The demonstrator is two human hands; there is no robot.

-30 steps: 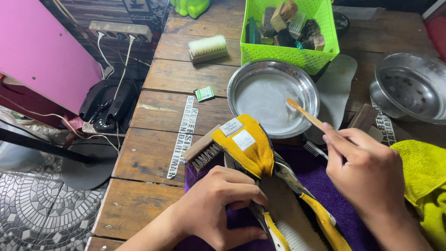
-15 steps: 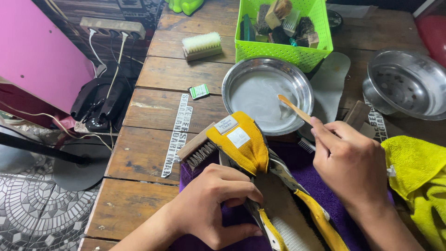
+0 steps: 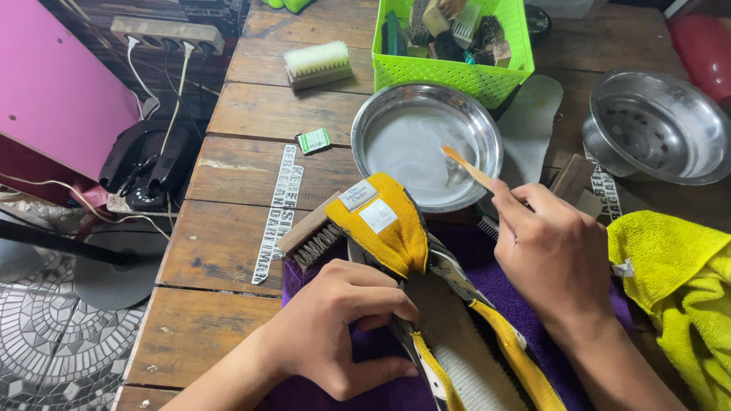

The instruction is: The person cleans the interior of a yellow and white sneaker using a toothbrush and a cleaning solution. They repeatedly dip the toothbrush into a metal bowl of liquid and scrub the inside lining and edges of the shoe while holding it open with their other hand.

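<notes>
Wooden table (image 3: 251, 114): left hand (image 3: 343, 327) steadies yellow shoe (image 3: 426, 304)

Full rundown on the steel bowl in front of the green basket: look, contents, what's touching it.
The steel bowl is round, shallow and shiny, with a rolled rim, and sits upright on the wooden table. It holds a thin layer of cloudy, whitish liquid. Its far edge lies beside the green basket; whether they touch is unclear. The wooden handle of a small brush, gripped by the right hand, reaches over the near right rim, tip down in the liquid. The yellow shoe tongue hides part of the near rim.
</notes>
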